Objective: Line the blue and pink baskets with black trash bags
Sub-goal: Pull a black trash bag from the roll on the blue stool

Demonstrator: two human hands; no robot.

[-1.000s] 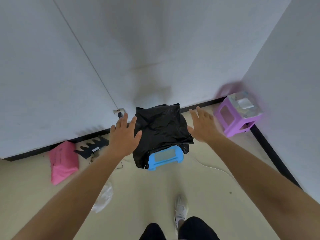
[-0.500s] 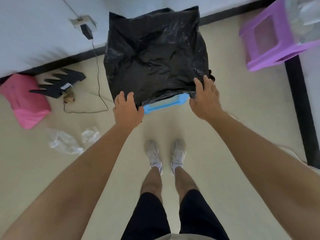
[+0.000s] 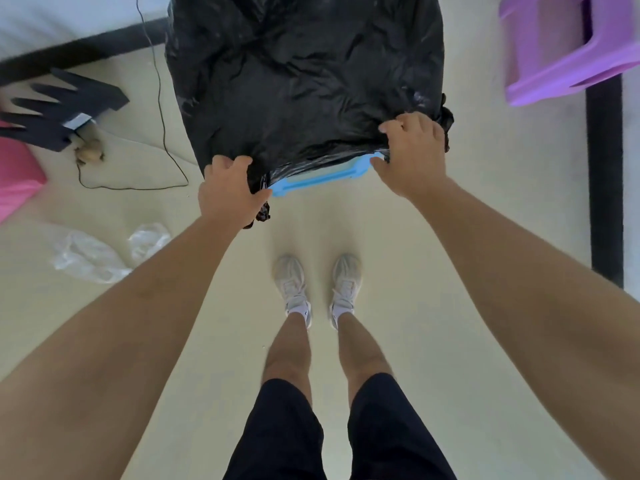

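A black trash bag (image 3: 304,74) covers the blue basket (image 3: 318,174) on the floor in front of me; only a strip of the basket's blue near side shows below the bag's edge. My left hand (image 3: 230,192) is closed on the bag's near left corner. My right hand (image 3: 412,150) is closed on the bag's near right corner. A pink-purple basket (image 3: 561,50) stands at the top right, cut off by the frame.
A wall with a black baseboard (image 3: 79,58) runs behind. A black cable (image 3: 162,109) trails on the floor at left, beside a black jagged piece (image 3: 62,105), a pink packet (image 3: 17,171) and crumpled clear plastic (image 3: 97,251). My shoes (image 3: 318,285) stand just short of the basket.
I have leaned over the basket, so it fills the top of the view. Both hands came down from open above the bag and closed on its near edge.
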